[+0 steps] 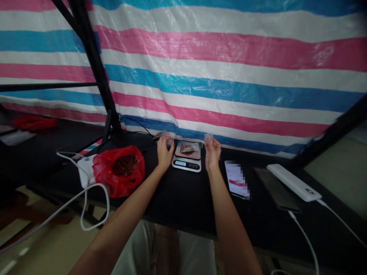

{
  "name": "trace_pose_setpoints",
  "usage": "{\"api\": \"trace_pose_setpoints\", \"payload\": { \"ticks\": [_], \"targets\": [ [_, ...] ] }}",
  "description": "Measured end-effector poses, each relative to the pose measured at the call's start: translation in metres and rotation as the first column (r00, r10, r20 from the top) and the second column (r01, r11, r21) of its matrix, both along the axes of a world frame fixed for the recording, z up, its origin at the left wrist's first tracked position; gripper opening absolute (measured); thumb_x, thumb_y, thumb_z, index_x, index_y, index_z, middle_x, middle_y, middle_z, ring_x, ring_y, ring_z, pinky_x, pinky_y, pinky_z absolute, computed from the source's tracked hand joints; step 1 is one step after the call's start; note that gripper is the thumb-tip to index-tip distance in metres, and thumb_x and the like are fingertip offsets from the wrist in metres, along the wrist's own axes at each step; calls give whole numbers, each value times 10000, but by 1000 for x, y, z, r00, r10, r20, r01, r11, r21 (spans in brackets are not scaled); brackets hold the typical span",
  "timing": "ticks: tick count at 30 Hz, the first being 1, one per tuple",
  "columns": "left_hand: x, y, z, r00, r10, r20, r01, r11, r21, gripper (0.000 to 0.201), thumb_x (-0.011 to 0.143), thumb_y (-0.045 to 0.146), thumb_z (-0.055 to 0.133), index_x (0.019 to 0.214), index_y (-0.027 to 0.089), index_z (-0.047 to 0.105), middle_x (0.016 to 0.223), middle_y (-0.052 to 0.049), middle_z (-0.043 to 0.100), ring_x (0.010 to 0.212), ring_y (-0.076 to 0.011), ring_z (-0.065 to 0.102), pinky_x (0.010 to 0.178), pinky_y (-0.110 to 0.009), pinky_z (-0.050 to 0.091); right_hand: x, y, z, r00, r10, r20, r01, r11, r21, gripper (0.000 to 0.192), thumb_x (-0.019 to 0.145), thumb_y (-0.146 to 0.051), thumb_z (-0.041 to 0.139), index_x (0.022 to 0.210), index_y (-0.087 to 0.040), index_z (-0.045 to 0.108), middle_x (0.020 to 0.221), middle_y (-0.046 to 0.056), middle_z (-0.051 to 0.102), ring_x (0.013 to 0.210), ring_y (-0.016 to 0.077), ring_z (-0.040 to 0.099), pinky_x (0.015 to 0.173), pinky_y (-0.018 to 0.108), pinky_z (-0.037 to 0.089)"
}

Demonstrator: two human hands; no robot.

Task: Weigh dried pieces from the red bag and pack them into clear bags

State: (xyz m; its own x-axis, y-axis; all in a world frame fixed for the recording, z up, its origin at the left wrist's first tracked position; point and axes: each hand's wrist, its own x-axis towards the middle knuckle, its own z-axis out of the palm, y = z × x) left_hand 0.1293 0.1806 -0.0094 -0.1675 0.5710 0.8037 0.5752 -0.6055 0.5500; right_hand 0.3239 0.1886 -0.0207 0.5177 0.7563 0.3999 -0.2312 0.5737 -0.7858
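A small clear plastic cup (208,137) is held in the fingers of my right hand (212,153), just right of a digital scale (187,165) with a lit display. On the scale's plate lies a small clear packet (188,148) with brown contents. My left hand (164,153) is at the scale's left side, fingers curled together; whatever they grip is too small and blurred to name. Right behind that hand is a crumpled clear bag (161,135) with something brownish inside. A red plastic bag (119,187) standing open beside my left forearm holds many dark brown beans or nuts (125,165).
To the right are a lit phone (236,179), a dark phone (276,189) and a white power bank (294,182) with cables. A white device (85,170) with a looping cable sits left. Striped plastic sheeting (215,76) hangs behind the black table (177,202).
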Motion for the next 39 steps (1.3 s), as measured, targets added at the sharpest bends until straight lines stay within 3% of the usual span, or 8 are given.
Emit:
{"api": "trace_pose_setpoints", "payload": {
  "ticks": [5,9,19,24,28,32,36,39],
  "targets": [
    [3,-15,-5,999,-24,-45,25,999,26,56,797,177,528,826,191,574,962,-47,542,980,-178,507,888,-319,394,-5,-9,4,993,112,29,-111,993,-29,498,764,-435,530,1225,-312,388,1065,33,595,878,151,614,804,330,443],
    [2,-14,-4,996,-38,-77,40,999,19,54,775,162,553,783,194,596,984,-45,542,996,-177,502,897,-320,391,-8,-15,11,987,146,61,-144,989,-39,435,788,-408,491,1208,-320,422,1140,35,565,900,147,603,800,315,438],
    [0,-10,-7,998,-27,-51,28,999,31,57,746,138,585,727,189,599,958,-42,550,965,-179,507,871,-325,397,-16,-22,20,986,169,-12,-169,985,-29,427,770,-401,541,1168,-308,417,951,-2,616,884,145,624,811,305,430],
    [2,-12,-8,995,-57,-84,62,997,50,76,740,121,590,728,196,594,949,-34,554,943,-175,509,862,-321,393,-15,-19,19,997,76,-12,-76,995,-64,429,733,-420,574,1109,-272,428,891,-18,610,851,142,633,760,278,432],
    [2,-14,-7,995,-64,-77,68,996,59,86,743,114,583,737,200,585,939,-34,550,941,-174,505,856,-312,393,-2,-14,13,981,-148,127,170,968,-184,366,708,-381,569,1006,-225,425,921,12,608,835,148,618,723,266,433],
    [2,-14,-6,996,-59,-66,63,996,58,85,748,113,577,750,198,578,939,-37,549,940,-176,504,851,-311,391,13,-18,9,827,-197,527,436,817,-378,271,709,-301,552,938,-198,449,978,66,605,885,188,593,771,320,422],
    [2,-14,-5,997,-56,-61,60,996,59,76,747,120,578,756,195,567,935,-37,547,931,-176,503,844,-309,390,17,-31,17,493,46,869,678,605,-417,233,728,-306,565,929,-204,509,972,77,624,986,278,559,854,463,335],
    [0,-12,-5,998,-36,-43,38,997,68,72,744,130,585,759,193,554,913,-36,546,925,-180,503,833,-308,390,17,-41,25,275,191,942,766,548,-335,256,742,-297,568,975,-200,524,961,85,635,990,300,559,852,493,301]
  ]
}}
